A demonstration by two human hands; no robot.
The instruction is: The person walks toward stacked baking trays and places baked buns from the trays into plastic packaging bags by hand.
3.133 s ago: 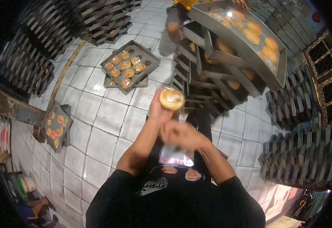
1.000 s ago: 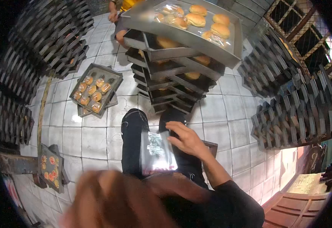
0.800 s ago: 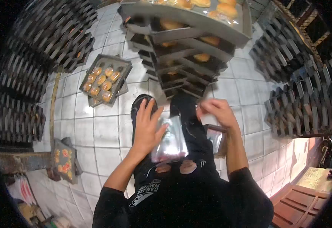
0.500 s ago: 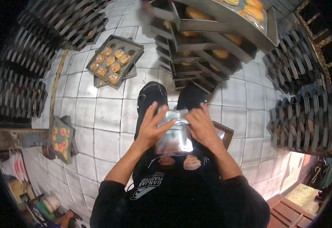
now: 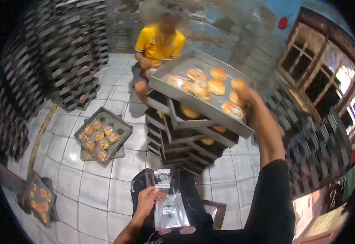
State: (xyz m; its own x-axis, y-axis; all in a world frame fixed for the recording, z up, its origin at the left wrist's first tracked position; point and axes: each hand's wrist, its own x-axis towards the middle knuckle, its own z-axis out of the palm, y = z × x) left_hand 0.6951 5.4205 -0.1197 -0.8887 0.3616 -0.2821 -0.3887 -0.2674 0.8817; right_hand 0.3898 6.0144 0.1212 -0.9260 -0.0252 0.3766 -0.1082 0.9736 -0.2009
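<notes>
Clear plastic bags (image 5: 171,213) with printed labels lie on my lap, and my left hand (image 5: 149,200) pinches one of them near its opening. My right arm reaches up to the large metal tray (image 5: 210,109) on top of the stack. There my right hand (image 5: 247,95) closes round a bun (image 5: 235,98) at the tray's right side; its fingertips are slightly blurred. More buns lie in this tray, some plain like the middle one (image 5: 216,87), others wrapped in clear plastic, such as the one at the left (image 5: 178,82).
A person in a yellow shirt (image 5: 158,44) sits behind the stack. Wrapped buns fill a floor tray (image 5: 120,144) at the left; another tray (image 5: 51,203) stands lower left. Tall tray stacks (image 5: 73,53) rise at the left, more (image 5: 317,148) at the right. A small box (image 5: 220,215) sits beside my leg.
The view has tilted up, bringing the person in yellow into sight. My right hand has left the bags on my lap and reached the top tray; my left hand has stayed at the bags.
</notes>
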